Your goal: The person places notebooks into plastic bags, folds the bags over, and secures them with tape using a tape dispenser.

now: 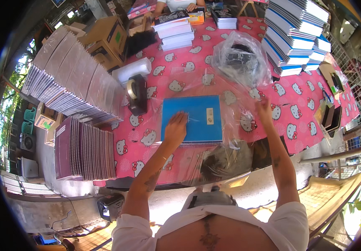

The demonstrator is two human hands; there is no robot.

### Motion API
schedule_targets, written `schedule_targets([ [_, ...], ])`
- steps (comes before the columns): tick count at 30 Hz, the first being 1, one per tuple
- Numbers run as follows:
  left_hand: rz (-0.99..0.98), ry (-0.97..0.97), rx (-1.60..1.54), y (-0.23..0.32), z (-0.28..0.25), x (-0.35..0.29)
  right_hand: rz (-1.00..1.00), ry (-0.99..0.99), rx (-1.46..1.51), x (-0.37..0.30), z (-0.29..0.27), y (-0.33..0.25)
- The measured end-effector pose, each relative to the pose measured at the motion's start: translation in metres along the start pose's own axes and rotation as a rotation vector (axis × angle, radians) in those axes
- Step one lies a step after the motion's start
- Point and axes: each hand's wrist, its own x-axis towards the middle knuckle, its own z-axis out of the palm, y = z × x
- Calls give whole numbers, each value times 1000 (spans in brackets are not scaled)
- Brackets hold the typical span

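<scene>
A blue spiral notebook (pixel 201 108) with a small pale label on its cover lies in front of me, with clear plastic film (pixel 234 106) spread around and under it. My left hand (pixel 177 127) rests on the left part of its cover, fingers lying flat and holding nothing. Off to the right, my right hand (pixel 264 111) is closed, its fingertips pinching what looks like the edge of the clear film. More loose film hangs at the table's front edge below the notebook. A black tape dispenser (pixel 137 94) stands to the left of the notebook.
Purple spiral notebooks (pixel 69 148) and tall wrapped stacks (pixel 73 62) line the left side. Stacked blue-and-white notebooks (pixel 291 37) rise at the back right, beside a crumpled clear plastic bag (pixel 243 58). A person (pixel 180 5) sits across the pink patterned table (pixel 147 138) behind a notebook pile (pixel 174 33).
</scene>
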Motion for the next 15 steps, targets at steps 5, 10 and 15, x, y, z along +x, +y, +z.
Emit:
schedule_targets([
  [5,2,-31,26,-4,-6,2,-57,-639,1,-147,-14,-15],
  [10,57,-86,49,0,-9,11,-50,-412,-370,-132,-43,7],
  [15,57,-69,95,-12,-1,-1,-595,-116,-682,-171,57,-65],
])
